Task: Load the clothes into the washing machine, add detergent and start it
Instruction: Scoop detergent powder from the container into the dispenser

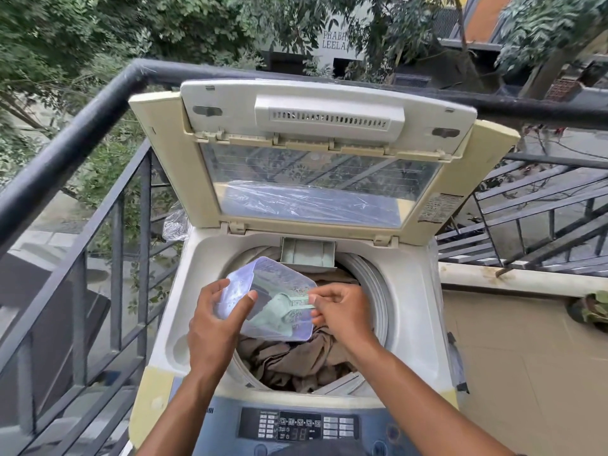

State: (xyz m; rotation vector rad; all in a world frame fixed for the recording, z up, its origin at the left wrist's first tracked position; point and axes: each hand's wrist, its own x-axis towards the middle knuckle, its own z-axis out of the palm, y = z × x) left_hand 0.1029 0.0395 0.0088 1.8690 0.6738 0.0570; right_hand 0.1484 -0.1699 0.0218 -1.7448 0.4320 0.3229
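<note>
Head view: looked down on top-loading washing machine point(408, 291), lid point(316, 166) folded up and back against black balcony railing point(98, 103). Brown clothes point(296, 360) lay heaped inside drum. Detergent drawer point(307, 253) sat pulled open at rear rim of drum opening. Clear plastic container point(266, 291) was held tilted over drum, pale green detergent powder point(266, 319) pooled in lower part. Left hand point(214, 324) gripped container's left side, thumb curled over near wall, fingers round far edge. Right hand point(342, 311) pinched handle of green scoop point(296, 304) between thumb and fingertips; scoop bowl lay inside container, partly sunk in powder. Control panel point(299, 424) at near edge showed lit digits, value not legible. Crumpled clear plastic sheet point(176, 222) hung at machine's left rear corner.
</note>
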